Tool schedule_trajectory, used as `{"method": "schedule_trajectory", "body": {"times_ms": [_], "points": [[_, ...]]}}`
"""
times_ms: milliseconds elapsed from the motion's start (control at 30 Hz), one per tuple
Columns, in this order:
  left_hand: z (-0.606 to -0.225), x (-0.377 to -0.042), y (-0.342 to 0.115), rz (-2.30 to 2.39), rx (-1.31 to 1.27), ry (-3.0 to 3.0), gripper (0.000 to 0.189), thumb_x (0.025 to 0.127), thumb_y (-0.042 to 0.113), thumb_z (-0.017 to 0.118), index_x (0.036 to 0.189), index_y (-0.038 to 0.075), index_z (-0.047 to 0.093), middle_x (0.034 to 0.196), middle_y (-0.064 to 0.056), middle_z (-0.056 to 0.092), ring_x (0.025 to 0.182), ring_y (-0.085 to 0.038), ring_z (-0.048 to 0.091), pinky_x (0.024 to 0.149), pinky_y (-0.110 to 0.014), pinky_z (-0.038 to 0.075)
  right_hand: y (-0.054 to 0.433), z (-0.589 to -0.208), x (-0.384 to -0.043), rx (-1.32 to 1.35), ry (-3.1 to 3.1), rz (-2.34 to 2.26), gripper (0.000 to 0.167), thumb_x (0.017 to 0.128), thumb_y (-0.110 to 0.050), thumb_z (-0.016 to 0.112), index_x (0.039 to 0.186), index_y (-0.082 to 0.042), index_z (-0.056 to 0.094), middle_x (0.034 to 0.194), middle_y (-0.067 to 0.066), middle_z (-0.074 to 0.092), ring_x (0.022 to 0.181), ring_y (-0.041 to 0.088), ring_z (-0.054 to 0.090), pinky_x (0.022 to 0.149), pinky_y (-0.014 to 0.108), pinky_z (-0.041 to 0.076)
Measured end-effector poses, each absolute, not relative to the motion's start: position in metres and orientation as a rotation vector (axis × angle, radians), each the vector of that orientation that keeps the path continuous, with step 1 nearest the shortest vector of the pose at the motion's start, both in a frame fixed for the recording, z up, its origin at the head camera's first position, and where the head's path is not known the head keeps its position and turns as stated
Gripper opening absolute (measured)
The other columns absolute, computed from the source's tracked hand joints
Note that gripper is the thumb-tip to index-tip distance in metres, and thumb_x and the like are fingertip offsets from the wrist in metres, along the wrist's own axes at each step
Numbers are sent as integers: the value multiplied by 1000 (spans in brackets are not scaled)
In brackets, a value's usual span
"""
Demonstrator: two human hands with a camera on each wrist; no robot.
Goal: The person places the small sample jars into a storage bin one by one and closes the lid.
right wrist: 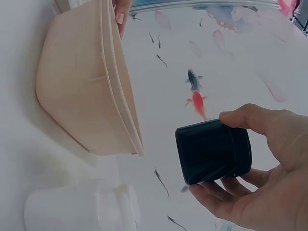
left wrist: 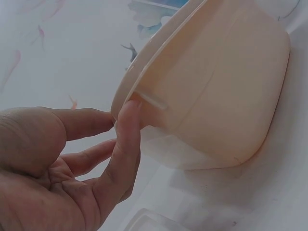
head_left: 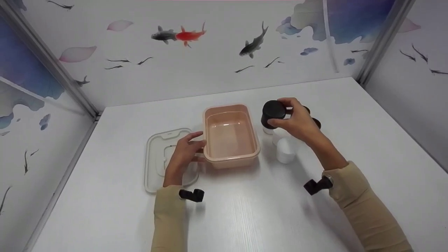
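A peach plastic tub (head_left: 231,161) stands on the white table with its mouth up. At its left rim, my left hand (head_left: 183,150) pinches the edge between thumb and fingers, seen closer beside the tub wall (left wrist: 226,91) in the left wrist view. My right hand (head_left: 301,120) grips a black jar (head_left: 274,110) to the right of the tub, raised above the table. In the right wrist view, thumb and fingers lie around the black jar (right wrist: 211,151). White jars (head_left: 286,150) stand below and in front of the right hand.
A pale rectangular lid (head_left: 151,161) lies flat left of the tub, partly under the left hand. Behind the right hand, black-topped things (head_left: 316,123) show only in part. A wall panel with painted fish (head_left: 190,35) closes off the table's back.
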State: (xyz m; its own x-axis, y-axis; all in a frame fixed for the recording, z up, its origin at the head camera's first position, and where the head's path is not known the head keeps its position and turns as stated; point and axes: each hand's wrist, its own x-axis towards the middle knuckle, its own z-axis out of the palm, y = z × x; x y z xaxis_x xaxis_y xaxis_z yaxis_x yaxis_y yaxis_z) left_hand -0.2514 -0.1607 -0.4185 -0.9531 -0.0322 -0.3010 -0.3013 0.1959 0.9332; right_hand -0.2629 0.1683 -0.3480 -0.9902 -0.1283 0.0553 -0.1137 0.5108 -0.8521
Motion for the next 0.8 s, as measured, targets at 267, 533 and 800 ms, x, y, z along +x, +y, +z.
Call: {"method": "schedule_trajectory", "body": {"times_ms": [267,533,800], "points": [[-420,-252,-160,1882,-325,2221,47,99,19,62,145,18,51,121,-16,69,93,-21,72,70,-33,65,154,-341,-272,-236,2708,-1516,76,86,-22,78,149,-6,38,148,16,45,139,33,45,110,50,46],[-421,-254,-159,1861,-309,2215,48,100,21,62,146,18,50,125,-18,67,102,-27,71,71,-31,65,134,-337,-287,-266,2677,-1516,74,85,-19,78,147,-4,40,146,16,47,134,33,48,105,44,48],[-421,-253,-160,1862,-297,2226,48,100,20,61,146,17,50,127,-20,67,101,-26,72,70,-32,65,108,-337,-305,-341,2635,-1526,70,84,-13,78,143,0,43,141,19,50,128,33,52,101,40,49]]}}
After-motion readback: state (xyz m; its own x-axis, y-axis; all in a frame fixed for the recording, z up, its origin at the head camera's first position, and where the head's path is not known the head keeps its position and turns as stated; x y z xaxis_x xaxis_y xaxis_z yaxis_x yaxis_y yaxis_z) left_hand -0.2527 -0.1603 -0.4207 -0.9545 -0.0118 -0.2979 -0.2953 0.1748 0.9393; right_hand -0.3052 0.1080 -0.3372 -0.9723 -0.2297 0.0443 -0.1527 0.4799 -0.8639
